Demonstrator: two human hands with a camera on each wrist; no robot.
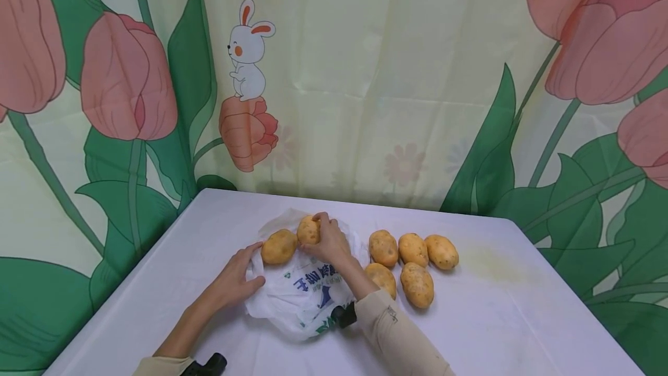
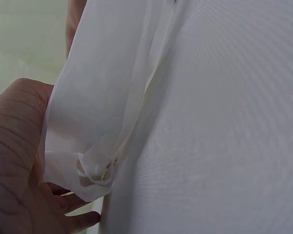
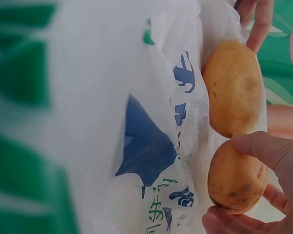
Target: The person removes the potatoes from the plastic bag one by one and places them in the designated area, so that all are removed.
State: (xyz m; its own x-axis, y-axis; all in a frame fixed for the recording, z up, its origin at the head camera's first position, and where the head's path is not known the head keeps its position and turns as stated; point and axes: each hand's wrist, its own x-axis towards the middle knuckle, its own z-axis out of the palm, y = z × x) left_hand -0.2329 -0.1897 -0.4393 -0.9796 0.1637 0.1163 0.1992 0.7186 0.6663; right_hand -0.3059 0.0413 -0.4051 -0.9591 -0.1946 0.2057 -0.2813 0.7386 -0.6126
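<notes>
My right hand [image 1: 332, 242] grips a small potato [image 1: 309, 230] between thumb and fingers, at the mouth of a white plastic bag [image 1: 313, 283] with blue and green print. The right wrist view shows this potato [image 3: 238, 178] touching or nearly touching a larger potato [image 3: 233, 88]. That larger potato [image 1: 279, 246] lies at the bag's opening, on the left. My left hand [image 1: 237, 277] is spread at the bag's left edge, fingers beside the larger potato and thumb apart. In the left wrist view the bag's thin plastic [image 2: 93, 97] hides part of the left hand's fingers [image 2: 83, 222].
To the right of the bag, several potatoes lie in two rows, among them one potato [image 1: 417, 285] at the front and one potato [image 1: 442, 252] at the far right. A white cloth covers the table [image 1: 490, 329]. A tulip-patterned curtain [image 1: 355, 132] hangs behind it.
</notes>
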